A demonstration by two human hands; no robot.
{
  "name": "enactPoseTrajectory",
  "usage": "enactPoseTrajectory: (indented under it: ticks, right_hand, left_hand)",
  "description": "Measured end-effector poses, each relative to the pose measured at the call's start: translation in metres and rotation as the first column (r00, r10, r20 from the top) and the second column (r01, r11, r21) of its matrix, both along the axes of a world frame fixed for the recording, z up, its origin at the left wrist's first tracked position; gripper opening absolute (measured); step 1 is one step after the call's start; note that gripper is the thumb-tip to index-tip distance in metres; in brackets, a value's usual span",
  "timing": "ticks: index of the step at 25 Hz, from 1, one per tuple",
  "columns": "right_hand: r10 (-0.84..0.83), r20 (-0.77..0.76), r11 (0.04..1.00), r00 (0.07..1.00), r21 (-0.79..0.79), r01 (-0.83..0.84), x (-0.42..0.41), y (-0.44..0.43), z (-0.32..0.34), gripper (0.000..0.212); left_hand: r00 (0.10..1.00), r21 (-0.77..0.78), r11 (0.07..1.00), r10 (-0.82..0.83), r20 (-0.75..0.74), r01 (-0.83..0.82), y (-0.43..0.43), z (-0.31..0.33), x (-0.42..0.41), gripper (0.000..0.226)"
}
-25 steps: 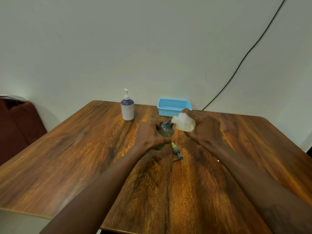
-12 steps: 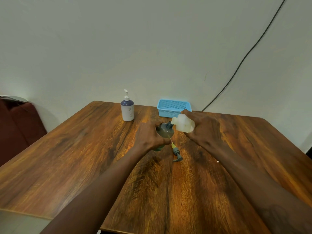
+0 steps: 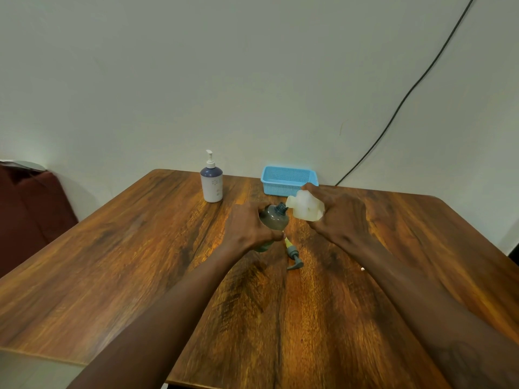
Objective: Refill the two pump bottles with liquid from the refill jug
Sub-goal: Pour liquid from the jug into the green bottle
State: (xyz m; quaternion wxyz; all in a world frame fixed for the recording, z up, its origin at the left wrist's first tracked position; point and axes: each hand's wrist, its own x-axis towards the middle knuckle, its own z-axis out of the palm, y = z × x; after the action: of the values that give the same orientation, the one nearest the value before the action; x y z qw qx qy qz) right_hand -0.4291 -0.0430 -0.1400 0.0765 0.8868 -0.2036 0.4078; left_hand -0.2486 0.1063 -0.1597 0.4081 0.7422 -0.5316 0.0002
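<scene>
Head view: the left hand (image 3: 250,228) wraps the smooth, likely slippery grey bottle (image 3: 273,220); the right hand (image 3: 337,217) grips the light, squeezable jug (image 3: 306,210), tilted to its neck.

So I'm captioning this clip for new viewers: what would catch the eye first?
Mid-table, the two hands meet: the left hand grips a dark open-necked bottle, and the right hand tips a pale refill jug at its mouth. The removed pump lies just in front. Behind stand a white pump bottle and a blue basket.
</scene>
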Motion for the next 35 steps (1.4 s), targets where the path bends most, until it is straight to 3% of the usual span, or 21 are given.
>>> enactPoseTrajectory:
  ticks: [35]
  right_hand:
    - [-0.027, -0.029, 0.996, 0.999, -0.082, 0.024, 0.0039, 0.0004, 0.0030, 0.065]
  left_hand:
    - [1.000, 0.029, 1.000, -0.002, 0.026, 0.002, -0.0040, -0.0075, 0.0043, 0.079]
